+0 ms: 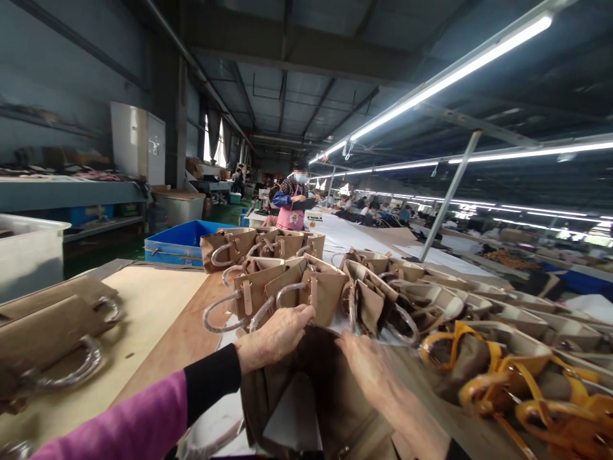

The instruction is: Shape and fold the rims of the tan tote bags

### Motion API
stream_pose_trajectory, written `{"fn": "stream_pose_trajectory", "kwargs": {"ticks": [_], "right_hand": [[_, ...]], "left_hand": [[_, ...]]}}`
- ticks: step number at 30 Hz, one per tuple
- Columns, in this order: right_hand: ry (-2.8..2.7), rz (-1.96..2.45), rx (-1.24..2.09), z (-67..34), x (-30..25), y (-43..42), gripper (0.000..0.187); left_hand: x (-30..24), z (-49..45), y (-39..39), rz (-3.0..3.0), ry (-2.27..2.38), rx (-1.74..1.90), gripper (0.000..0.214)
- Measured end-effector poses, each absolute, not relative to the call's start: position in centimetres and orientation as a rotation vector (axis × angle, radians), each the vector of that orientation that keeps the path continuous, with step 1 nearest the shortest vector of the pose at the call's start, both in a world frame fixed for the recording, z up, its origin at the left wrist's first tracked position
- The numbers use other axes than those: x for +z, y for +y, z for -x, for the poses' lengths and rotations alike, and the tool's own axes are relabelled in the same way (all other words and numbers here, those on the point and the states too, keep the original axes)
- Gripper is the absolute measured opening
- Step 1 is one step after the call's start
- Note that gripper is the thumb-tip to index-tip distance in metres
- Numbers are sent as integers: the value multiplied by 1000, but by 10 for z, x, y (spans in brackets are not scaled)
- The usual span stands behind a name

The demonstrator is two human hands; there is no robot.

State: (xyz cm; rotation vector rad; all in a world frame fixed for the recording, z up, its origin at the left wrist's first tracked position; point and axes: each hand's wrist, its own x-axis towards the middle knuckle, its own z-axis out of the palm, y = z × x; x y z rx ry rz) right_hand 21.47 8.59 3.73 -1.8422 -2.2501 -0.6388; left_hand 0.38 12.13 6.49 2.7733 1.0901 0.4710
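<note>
The left hand (278, 338) is pinching the rim of an open brown bag (313, 364); the right hand (371, 367) is touching the rim, its closure undetermined. The bag is lying at six o'clock, four o'clock from the left hand, eight from the right. Mouth-spreading is apparently proceeding; continuing is calling for steady rim tension.

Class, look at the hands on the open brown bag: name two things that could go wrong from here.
Bags stand closely packed just beyond the left hand, so a push on the open brown bag might tip one. The left hand and right hand appear to hold it by its rim, so it could slip.
</note>
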Motion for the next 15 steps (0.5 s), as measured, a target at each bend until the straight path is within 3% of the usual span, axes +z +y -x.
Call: {"fn": "stream_pose_trajectory", "kwargs": {"ticks": [7,15], "right_hand": [[-2352,1723,-632,-231,41,84,15],[-2336,1939,-419,-211,51,76,17]], "left_hand": [[61,3,124,-2889,961,480,17],[60,-1,126,-3064,825,457,14]]}}
